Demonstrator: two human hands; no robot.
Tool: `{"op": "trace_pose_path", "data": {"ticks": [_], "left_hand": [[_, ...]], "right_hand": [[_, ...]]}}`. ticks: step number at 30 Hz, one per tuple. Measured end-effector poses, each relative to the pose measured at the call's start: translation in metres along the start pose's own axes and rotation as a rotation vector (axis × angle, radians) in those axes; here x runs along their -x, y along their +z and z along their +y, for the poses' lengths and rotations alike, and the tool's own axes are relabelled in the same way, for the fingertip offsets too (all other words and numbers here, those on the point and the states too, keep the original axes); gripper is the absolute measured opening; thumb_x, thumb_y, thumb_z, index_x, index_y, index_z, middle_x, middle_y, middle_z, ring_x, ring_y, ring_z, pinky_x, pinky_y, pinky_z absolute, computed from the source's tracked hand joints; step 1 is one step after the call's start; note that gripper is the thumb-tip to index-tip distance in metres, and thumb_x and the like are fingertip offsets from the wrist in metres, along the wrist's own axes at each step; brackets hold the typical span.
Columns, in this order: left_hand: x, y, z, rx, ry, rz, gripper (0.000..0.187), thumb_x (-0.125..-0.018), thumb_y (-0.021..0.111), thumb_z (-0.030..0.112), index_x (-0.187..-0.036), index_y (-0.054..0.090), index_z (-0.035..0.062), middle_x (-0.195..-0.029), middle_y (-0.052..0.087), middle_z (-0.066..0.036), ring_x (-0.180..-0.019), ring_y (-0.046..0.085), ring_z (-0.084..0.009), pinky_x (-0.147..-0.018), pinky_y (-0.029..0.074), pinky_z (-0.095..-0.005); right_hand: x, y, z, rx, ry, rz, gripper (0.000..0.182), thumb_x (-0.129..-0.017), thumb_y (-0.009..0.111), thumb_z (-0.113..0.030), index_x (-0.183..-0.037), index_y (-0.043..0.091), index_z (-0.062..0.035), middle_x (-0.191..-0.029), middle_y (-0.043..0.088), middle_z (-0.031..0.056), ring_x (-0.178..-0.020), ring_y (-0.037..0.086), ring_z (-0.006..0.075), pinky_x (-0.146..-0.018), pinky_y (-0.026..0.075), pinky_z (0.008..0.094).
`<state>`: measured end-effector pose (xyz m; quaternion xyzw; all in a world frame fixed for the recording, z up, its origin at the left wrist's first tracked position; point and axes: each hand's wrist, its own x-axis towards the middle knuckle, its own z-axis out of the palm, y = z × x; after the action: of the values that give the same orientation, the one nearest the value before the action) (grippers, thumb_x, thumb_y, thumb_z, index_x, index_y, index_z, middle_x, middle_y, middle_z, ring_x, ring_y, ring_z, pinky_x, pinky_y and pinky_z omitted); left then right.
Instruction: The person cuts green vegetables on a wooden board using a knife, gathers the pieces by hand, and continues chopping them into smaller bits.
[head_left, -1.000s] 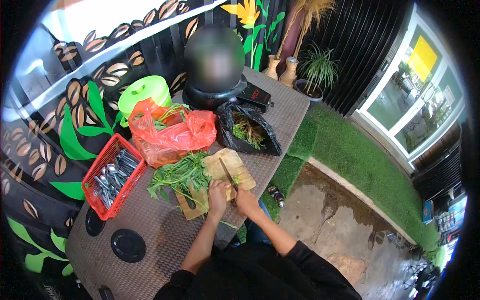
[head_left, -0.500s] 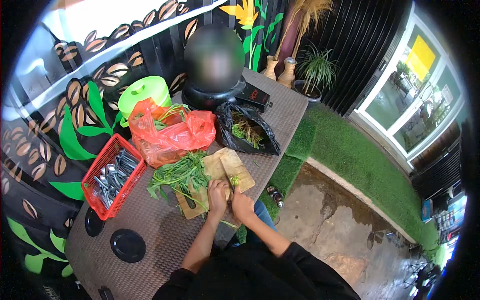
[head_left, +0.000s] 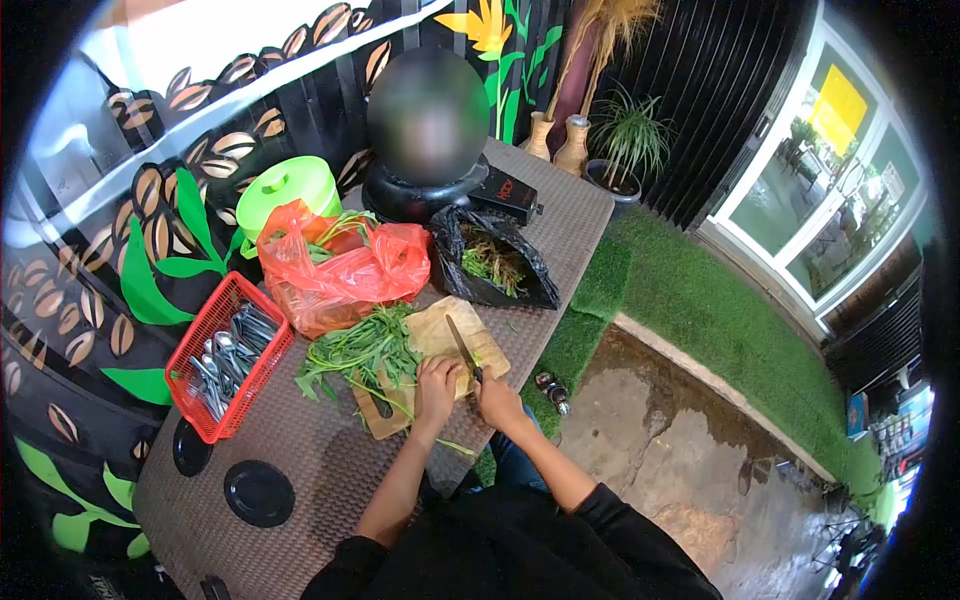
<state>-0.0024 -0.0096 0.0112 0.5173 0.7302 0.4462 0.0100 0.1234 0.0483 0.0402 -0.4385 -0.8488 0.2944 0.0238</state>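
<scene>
A wooden cutting board [head_left: 440, 322] lies on the table with a heap of leafy greens [head_left: 365, 345] across its left part. Over the stems rests my left hand [head_left: 435, 390], its fingers curled and pressing them to the board. My right hand [head_left: 499, 402] grips a knife [head_left: 461, 341] by the handle, the blade pointing away from me and lying over the board. Small cut green bits [head_left: 477, 358] sit beside the blade, partly hidden. Stem ends stick out below my left hand near the board's lower edge.
Behind the board stand a red plastic bag [head_left: 345, 270] of greens and a black bag [head_left: 500, 275] with trimmings. To the left are a red basket [head_left: 218, 412] of cutlery and two black round lids or plates [head_left: 259, 493]. A green lidded pot [head_left: 290, 190] stands farther back.
My right hand has moved slightly right, and the knife blade now shows along its length, clear of the stems. My left hand stays nearly in place. The green bits by the blade look fewer.
</scene>
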Motion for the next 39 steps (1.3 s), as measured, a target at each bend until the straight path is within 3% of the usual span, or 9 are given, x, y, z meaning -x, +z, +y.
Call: {"op": "trace_pose_path", "data": {"ticks": [12, 14, 17, 21, 24, 28, 35, 39], "left_hand": [[0.007, 0.003, -0.009, 0.041, -0.073, 0.019, 0.01, -0.078, 0.058, 0.006, -0.084, 0.062, -0.001, -0.087, 0.058, -0.013, -0.089, 0.05, -0.0308, -0.081, 0.04, -0.0386], [0.007, 0.002, -0.008, 0.048, -0.058, 0.03, 0.01, -0.078, 0.057, 0.006, -0.083, 0.063, -0.0007, -0.087, 0.058, -0.013, -0.088, 0.05, -0.0308, -0.08, 0.039, -0.0388], [0.008, 0.002, -0.006, 0.028, -0.035, 0.048, 0.011, -0.079, 0.056, 0.008, -0.082, 0.063, 0.0, -0.085, 0.058, -0.012, -0.088, 0.05, -0.0301, -0.08, 0.039, -0.0387], [0.007, 0.002, -0.003, 0.039, -0.046, 0.06, 0.011, -0.08, 0.055, 0.008, -0.081, 0.063, 0.0005, -0.084, 0.059, -0.012, -0.087, 0.05, -0.0297, -0.08, 0.039, -0.0385], [0.007, 0.003, -0.007, 0.041, -0.039, 0.08, 0.011, -0.079, 0.056, 0.008, -0.081, 0.063, 0.0004, -0.084, 0.059, -0.011, -0.087, 0.05, -0.0295, -0.08, 0.039, -0.0385], [0.009, 0.002, -0.004, 0.048, -0.06, 0.079, 0.009, -0.078, 0.057, 0.006, -0.081, 0.063, 0.0002, -0.084, 0.059, -0.012, -0.088, 0.05, -0.0295, -0.08, 0.039, -0.0387], [0.008, 0.004, -0.004, -0.031, -0.062, 0.127, 0.008, -0.076, 0.059, 0.006, -0.079, 0.064, 0.0002, -0.084, 0.059, -0.011, -0.09, 0.048, -0.0288, -0.081, 0.038, -0.0388], [0.011, 0.001, 0.003, -0.057, -0.069, 0.153, 0.007, -0.074, 0.064, 0.007, -0.077, 0.065, 0.0017, -0.082, 0.059, -0.009, -0.093, 0.046, -0.0282, -0.083, 0.035, -0.0393]], "right_hand": [[0.011, 0.015, -0.014, 0.088, 0.046, -0.007, 0.032, -0.091, 0.043, -0.026, -0.107, 0.038, 0.0007, -0.083, 0.061, 0.0279, -0.078, 0.062, 0.0422, -0.066, 0.05, 0.0507], [0.011, 0.023, -0.017, 0.087, 0.105, -0.05, 0.035, -0.088, 0.041, -0.018, -0.116, 0.037, 0.0014, -0.086, 0.062, 0.0272, -0.085, 0.062, 0.0409, -0.074, 0.049, 0.0497], [-0.012, 0.029, -0.013, 0.047, 0.03, 0.035, 0.032, -0.09, 0.044, -0.025, -0.11, 0.038, -0.0003, -0.077, 0.062, 0.0268, -0.076, 0.062, 0.0433, -0.065, 0.05, 0.0501], [-0.014, 0.014, -0.01, 0.037, -0.045, 0.083, 0.033, -0.09, 0.044, -0.025, -0.111, 0.038, -0.0005, -0.076, 0.062, 0.0258, -0.074, 0.062, 0.0434, -0.065, 0.051, 0.0503], [0.01, 0.018, -0.019, 0.063, 0.084, -0.042, 0.029, -0.091, 0.04, -0.025, -0.106, 0.039, 0.0002, -0.087, 0.062, 0.0278, -0.081, 0.062, 0.0436, -0.07, 0.049, 0.0513], [-0.013, 0.021, -0.01, 0.008, 0.001, 0.055, 0.038, -0.09, 0.044, -0.027, -0.113, 0.039, 0.0029, -0.081, 0.062, 0.0273, -0.076, 0.062, 0.043, -0.066, 0.049, 0.0516], [0.012, 0.028, -0.017, 0.04, 0.094, -0.019, 0.034, -0.091, 0.042, -0.028, -0.109, 0.039, 0.0005, -0.081, 0.061, 0.0287, -0.079, 0.061, 0.0437, -0.069, 0.049, 0.0518], [-0.009, 0.022, -0.006, -0.026, 0.017, 0.014, 0.033, -0.09, 0.043, -0.027, -0.108, 0.039, 0.0004, -0.081, 0.061, 0.0285, -0.078, 0.061, 0.0449, -0.069, 0.048, 0.0529]]}}
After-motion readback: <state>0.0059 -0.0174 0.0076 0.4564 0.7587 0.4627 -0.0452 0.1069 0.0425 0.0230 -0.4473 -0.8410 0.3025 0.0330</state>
